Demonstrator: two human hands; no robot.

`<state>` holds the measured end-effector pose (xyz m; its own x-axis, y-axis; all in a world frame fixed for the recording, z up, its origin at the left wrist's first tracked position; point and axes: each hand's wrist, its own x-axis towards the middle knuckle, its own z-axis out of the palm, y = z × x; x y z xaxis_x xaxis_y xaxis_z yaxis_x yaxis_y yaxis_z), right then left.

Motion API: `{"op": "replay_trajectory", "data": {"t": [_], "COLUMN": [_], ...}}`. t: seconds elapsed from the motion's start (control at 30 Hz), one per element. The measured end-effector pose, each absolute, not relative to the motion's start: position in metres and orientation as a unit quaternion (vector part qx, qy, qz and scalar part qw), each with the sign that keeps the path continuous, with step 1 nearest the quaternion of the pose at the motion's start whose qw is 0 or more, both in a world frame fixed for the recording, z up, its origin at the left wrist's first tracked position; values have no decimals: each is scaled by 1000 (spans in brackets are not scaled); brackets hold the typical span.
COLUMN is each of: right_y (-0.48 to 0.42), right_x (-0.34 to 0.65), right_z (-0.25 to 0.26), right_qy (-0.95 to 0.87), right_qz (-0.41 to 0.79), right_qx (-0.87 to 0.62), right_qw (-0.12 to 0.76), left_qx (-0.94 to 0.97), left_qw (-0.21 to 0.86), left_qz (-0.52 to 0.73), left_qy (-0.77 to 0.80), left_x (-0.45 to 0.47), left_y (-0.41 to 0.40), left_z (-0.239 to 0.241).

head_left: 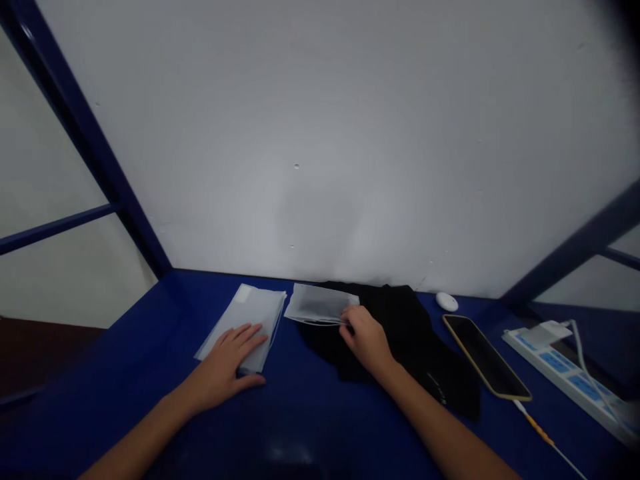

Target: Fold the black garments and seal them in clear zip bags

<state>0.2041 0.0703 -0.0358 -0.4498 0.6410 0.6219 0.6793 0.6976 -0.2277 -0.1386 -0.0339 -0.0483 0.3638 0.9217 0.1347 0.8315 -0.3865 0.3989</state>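
Note:
On the left of the blue surface lies a stack of whitish, thin, translucent bags or sheets (246, 305), a paler patch at its far corner. My left hand (227, 363) rests flat across its near part, fingers stretched out. A second whitish see-through piece (320, 303), layered along its near edge, lies to the right, partly over a black cloth (393, 313). Its right near corner is pinched between the thumb and fingers of my right hand (364, 333). Whether these pieces are bags or folded sheets I cannot make out.
At the right, beside the black cloth, lie a round white object (447, 302) and a phone (486, 357) with a cable (543, 430) plugged in. Further right is a white power strip (565, 377) with a plug. A white wall (320, 147) and blue posts (107, 153) bound the surface.

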Motion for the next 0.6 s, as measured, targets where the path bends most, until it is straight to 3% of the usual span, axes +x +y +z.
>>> {"op": "replay_trajectory", "data": {"t": [0.13,0.27,0.4,0.6], "right_y": [71,61,47,36], "right_x": [208,206,194,177], "right_z": [-36,-35,-34,-33], "right_qy": [-822,-827,-868,-914], "right_qz": [-26,-45,-71,-124], "right_qx": [-360,-310,-266,-294], "right_qw": [440,466,414,252], "left_qx": [794,773,760,773], "left_qw": [91,85,97,86], "left_qz": [207,261,311,298], "left_qy": [565,573,562,553], "left_x": [-131,-120,-124,-135], "left_y": [-4,22,23,13], "left_z": [-58,-60,-59,-52]}}
